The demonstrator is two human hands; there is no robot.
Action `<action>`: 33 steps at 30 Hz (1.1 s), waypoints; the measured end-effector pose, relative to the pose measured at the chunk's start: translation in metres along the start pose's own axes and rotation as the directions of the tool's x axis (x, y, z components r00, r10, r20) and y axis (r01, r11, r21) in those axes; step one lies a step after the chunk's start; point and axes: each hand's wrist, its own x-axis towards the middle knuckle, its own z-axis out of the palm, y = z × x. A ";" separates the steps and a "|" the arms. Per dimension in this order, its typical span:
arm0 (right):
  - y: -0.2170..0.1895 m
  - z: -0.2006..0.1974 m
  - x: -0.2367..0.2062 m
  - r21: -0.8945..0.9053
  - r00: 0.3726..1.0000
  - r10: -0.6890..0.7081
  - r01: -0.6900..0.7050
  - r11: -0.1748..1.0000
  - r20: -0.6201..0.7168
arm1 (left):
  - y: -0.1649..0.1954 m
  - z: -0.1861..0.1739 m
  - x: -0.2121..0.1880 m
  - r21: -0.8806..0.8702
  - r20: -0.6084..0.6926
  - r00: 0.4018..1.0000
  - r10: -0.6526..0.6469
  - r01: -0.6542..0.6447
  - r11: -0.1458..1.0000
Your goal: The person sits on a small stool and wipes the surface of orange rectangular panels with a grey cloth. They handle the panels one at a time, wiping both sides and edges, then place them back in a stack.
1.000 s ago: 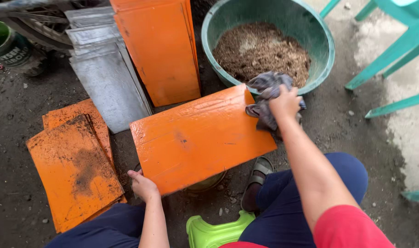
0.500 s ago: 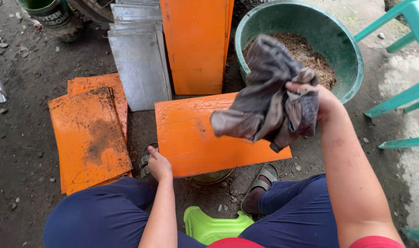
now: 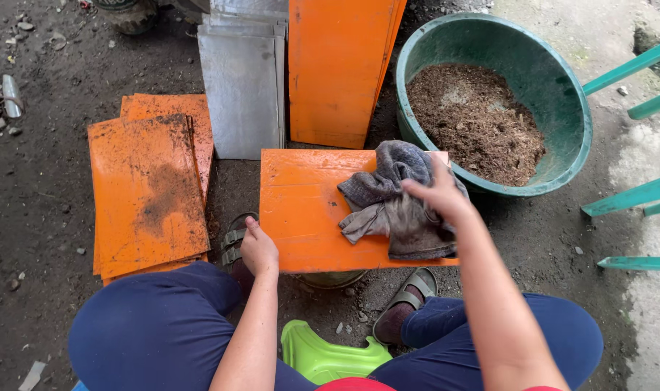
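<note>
Two bare hands are working over an orange panel (image 3: 308, 217) that is lying flat in front of the seated person's knees. The right hand (image 3: 438, 194) is closing its fingers on a grey rag (image 3: 395, 206), holding the bunched cloth down against the panel's right half; the rag is spilling out under the palm toward the panel's near edge. The left hand (image 3: 257, 250) is gripping the panel's near left corner, with the thumb lying up along its left edge and the fingers curling underneath, out of sight. Just beyond the right hand, a green basin (image 3: 561, 94) is sitting on the ground, holding brown, crumbly material (image 3: 475, 119); its rim is nearly touching the panel's far right corner. Beyond the left hand, a grey metal sheet (image 3: 242, 94) and a tall orange sheet (image 3: 337, 69) are leaning upright side by side. Off to the left of the left hand, a stack of dirt-smeared orange panels (image 3: 145, 192) is resting on the dark earth floor. Below both hands, between the person's blue-clad legs, a light green plastic stool (image 3: 330, 355) is showing. Far to the right of the right hand, teal chair legs (image 3: 634, 199) are standing on paler ground.
</note>
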 end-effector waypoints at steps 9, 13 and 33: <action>-0.032 0.124 -0.021 -0.677 0.910 -0.303 0.036 0.735 -0.281 | -0.002 0.004 -0.002 0.021 -0.021 0.999 0.034 -0.033 0.999; -0.075 0.210 -0.060 -0.693 0.867 -0.498 0.367 0.621 0.014 | -0.013 0.008 0.009 0.036 -0.062 0.998 0.030 -0.027 0.999; -0.005 0.091 0.073 -0.681 0.793 -0.390 -0.043 0.731 -0.468 | -0.033 0.007 0.024 -0.661 0.056 0.989 0.134 -0.064 0.748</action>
